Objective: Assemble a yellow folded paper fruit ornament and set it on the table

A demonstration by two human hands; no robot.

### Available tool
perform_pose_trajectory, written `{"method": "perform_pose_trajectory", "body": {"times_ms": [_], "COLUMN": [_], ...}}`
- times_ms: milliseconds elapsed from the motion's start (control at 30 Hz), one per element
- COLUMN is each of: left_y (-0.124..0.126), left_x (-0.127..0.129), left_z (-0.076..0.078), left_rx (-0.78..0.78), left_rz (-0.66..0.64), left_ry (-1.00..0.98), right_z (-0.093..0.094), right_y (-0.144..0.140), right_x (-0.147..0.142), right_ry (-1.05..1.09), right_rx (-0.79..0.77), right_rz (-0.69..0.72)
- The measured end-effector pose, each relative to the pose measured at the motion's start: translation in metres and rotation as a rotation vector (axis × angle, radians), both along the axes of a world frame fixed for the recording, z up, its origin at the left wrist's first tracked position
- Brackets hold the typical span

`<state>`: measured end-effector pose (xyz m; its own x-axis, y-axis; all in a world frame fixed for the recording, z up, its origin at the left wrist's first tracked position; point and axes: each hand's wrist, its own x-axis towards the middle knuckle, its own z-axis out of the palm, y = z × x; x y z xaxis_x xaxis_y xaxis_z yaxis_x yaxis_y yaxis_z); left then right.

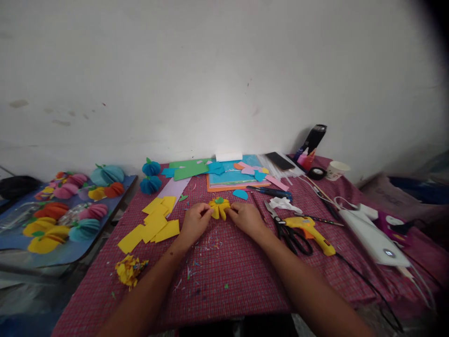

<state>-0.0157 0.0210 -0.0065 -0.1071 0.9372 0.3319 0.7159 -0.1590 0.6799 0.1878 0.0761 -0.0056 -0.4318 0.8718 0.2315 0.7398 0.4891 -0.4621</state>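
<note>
A small yellow paper pumpkin (218, 210) with a green leaf on top is between my hands, just above the checked cloth. My left hand (196, 221) pinches its left side between thumb and fingers. On the opposite side, my right hand (247, 218) grips the pumpkin's right edge with fingertips pressed together. Yellow paper pieces (154, 223) lie in a loose pile to the left of my left hand. Close to my right forearm are black-handled scissors (290, 236) and a yellow glue gun (310, 230).
Coloured paper sheets (191, 169), a utility knife (270, 191) and a phone (279, 161) lie toward the wall. A power bank (375, 236), a paper cup (337, 171) and cables are at right. Finished paper pumpkins (49, 236) cover a blue board (75, 250) at left; crumpled yellow paper (129, 270) lies nearer.
</note>
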Motion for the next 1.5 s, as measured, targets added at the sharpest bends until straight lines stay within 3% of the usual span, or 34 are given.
{"method": "perform_pose_trajectory", "body": {"times_ms": [367,567,833,1500], "left_y": [0.000,0.000,0.000,-0.001], "left_x": [-0.002,-0.001,-0.001,-0.002], "left_z": [-0.001,-0.003,-0.002,-0.002], "left_rx": [0.056,0.068,0.068,0.119], "left_rz": [-0.043,-0.051,-0.061,-0.057], "left_ry": [0.080,0.063,0.072,0.113], "right_z": [0.006,0.022,0.029,0.027], "right_y": [-0.001,-0.005,-0.019,-0.016], "right_x": [0.002,0.010,0.006,0.006], "right_ry": [-0.006,0.073,0.185,0.132], "right_rx": [-0.015,-0.034,0.054,0.042], "right_rz": [0.036,0.053,0.263,0.231]}}
